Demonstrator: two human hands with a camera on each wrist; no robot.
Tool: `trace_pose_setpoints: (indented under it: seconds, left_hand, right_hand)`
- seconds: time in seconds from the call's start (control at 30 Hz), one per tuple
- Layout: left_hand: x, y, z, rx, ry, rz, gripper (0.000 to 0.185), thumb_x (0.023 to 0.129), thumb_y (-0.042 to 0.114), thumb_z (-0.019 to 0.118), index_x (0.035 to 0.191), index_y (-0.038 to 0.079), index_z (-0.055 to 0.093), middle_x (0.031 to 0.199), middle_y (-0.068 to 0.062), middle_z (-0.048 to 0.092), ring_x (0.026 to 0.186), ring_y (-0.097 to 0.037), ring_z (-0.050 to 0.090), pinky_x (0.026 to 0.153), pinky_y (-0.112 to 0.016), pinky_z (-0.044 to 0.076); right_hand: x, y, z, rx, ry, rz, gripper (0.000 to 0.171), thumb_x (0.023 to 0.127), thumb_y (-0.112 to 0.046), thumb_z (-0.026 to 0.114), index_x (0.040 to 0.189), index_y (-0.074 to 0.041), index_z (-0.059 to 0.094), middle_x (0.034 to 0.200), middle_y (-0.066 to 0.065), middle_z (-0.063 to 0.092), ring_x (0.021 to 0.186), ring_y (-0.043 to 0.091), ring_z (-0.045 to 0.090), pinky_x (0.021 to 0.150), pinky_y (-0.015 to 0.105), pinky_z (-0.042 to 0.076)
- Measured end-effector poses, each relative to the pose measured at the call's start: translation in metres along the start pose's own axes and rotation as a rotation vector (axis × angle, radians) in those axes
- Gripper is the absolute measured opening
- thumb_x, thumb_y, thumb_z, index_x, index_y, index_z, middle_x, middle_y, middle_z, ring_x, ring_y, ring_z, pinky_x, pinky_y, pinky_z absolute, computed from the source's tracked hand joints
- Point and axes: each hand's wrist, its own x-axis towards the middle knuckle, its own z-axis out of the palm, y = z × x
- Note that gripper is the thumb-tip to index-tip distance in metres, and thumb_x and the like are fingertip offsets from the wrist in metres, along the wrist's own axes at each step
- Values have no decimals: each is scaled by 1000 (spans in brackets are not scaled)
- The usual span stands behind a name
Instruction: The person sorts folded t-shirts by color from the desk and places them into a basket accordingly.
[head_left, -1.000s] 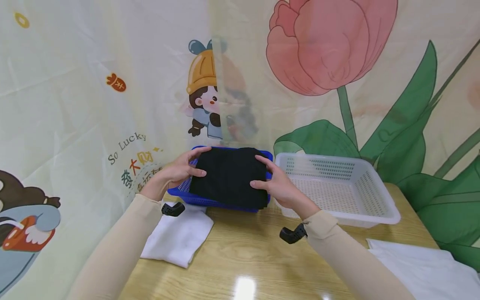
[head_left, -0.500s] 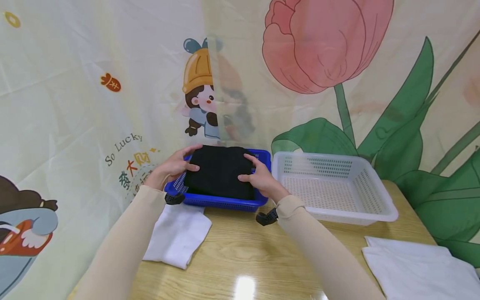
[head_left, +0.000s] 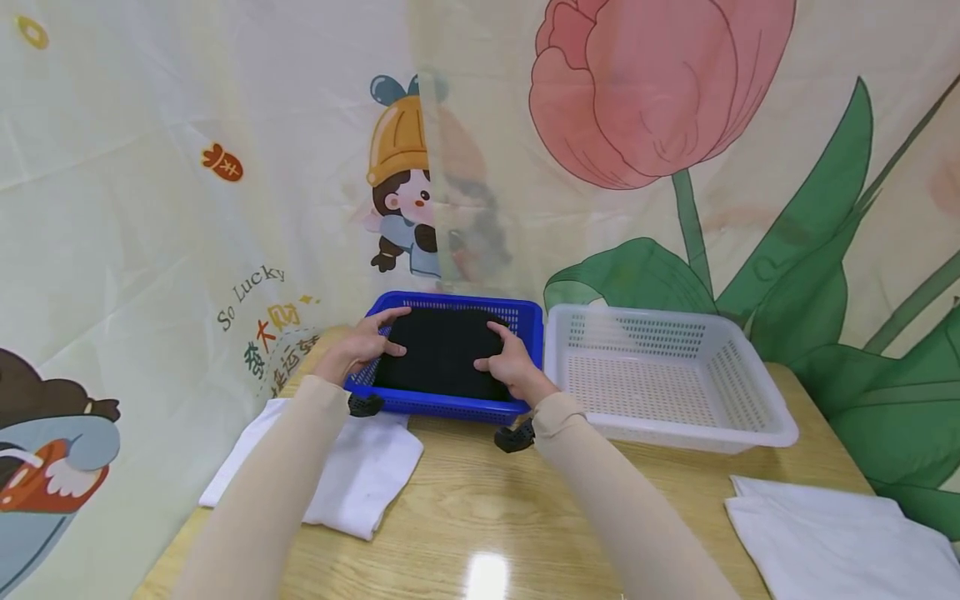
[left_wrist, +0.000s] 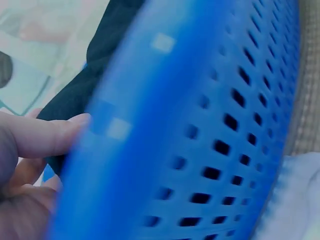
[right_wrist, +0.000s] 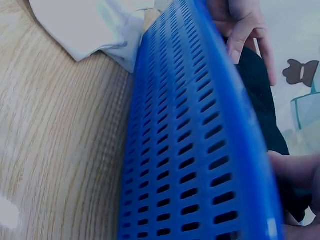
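A folded black cloth (head_left: 442, 354) lies down inside the blue basket (head_left: 442, 406), below its rim. At its left end my left hand (head_left: 363, 343) grips it, thumb on top and fingers toward the far edge. The right hand (head_left: 513, 360) grips the opposite end in the same way. In the left wrist view, the left thumb (left_wrist: 50, 135) presses the dark fabric just behind the basket wall. The right wrist view has the right thumb (right_wrist: 295, 170) on the cloth; the other fingers are mostly hidden.
A white perforated basket (head_left: 637, 367) stands right of the blue one. White folded cloths lie on the wooden table (head_left: 465, 492): one at front left (head_left: 367, 475), partly under my left forearm, another at front right (head_left: 840, 525). A printed curtain (head_left: 300, 167) hangs behind.
Both hands have moved left and lowered the black cloth from above the blue basket into it. More of the basket's rim now shows around the cloth.
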Motion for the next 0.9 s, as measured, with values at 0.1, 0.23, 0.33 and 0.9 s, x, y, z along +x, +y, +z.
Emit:
trace_pose_setpoints:
  seconds: [0.1,0.23,0.33,0.9]
  left_hand:
    - [2,-3,5,15,13,-2,89,89,-16,71,166,15,38,172,-24,24,157,-46,23,125,-62,26]
    - [1,-4,11,106,27,-3,86,90,-15,72,165,13,39,170,-26,27,158,-46,21,126,-63,23]
    - [1,-6,16,195,43,-17,82,92,-12,72,164,14,41,169,-27,29,155,-47,28,126,-62,26]
    - [-31,20,1,541,91,223,55,96,-5,71,149,1,57,147,-30,57,127,-49,62,106,-60,51]
  right_hand:
    - [1,5,1,-29,7,12,85,96,6,72,167,-20,34,175,16,21,155,43,32,118,56,42]
    - [2,10,1,-67,20,15,86,94,9,71,167,-19,35,174,16,24,153,42,34,117,54,43]
    - [3,13,3,-98,24,11,87,92,11,71,167,-17,35,173,18,25,154,41,33,115,53,45]
    - [-35,-21,-14,-289,-167,-28,84,102,-17,70,170,-13,22,176,15,20,159,40,24,122,59,36]
